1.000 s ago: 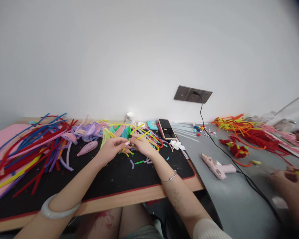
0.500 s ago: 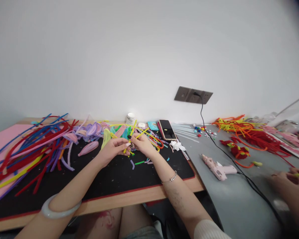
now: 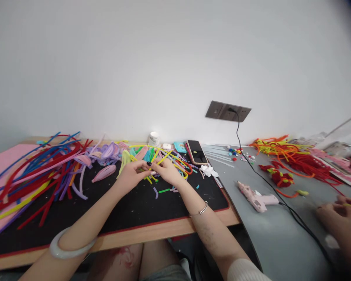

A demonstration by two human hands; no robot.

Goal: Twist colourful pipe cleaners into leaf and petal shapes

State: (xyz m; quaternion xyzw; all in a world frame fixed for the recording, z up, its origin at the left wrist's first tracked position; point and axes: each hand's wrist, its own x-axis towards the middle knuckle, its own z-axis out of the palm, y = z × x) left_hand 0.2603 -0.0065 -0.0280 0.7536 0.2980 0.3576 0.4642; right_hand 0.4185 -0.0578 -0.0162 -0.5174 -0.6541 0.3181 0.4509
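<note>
My left hand (image 3: 133, 172) and my right hand (image 3: 167, 171) meet over the black mat (image 3: 117, 214), fingertips pinched together. Between them is a yellow pipe cleaner (image 3: 164, 156), its ends poking up past the fingers; the part inside the grip is hidden. Just beyond lie pale yellow-green pipe cleaners (image 3: 124, 160), a pink one (image 3: 141, 153) and teal ones (image 3: 149, 155). Short cut bits, among them a green piece (image 3: 164, 191) and a lilac piece (image 3: 155, 192), are scattered on the mat below my hands.
Red, blue and purple pipe cleaners (image 3: 43, 168) heap at left. A paper cup (image 3: 154, 139), phone (image 3: 197, 152) and crumpled tissue (image 3: 208, 171) stand farther back. On the grey table, a pink glue gun (image 3: 257, 198) trails a black cord (image 3: 253, 168). Another person's hand (image 3: 339, 216) works at right.
My fingers have drawn closer together around the yellow pipe cleaner, and its upright end now leans lower. Both hands stay at about the same spot over the mat.
</note>
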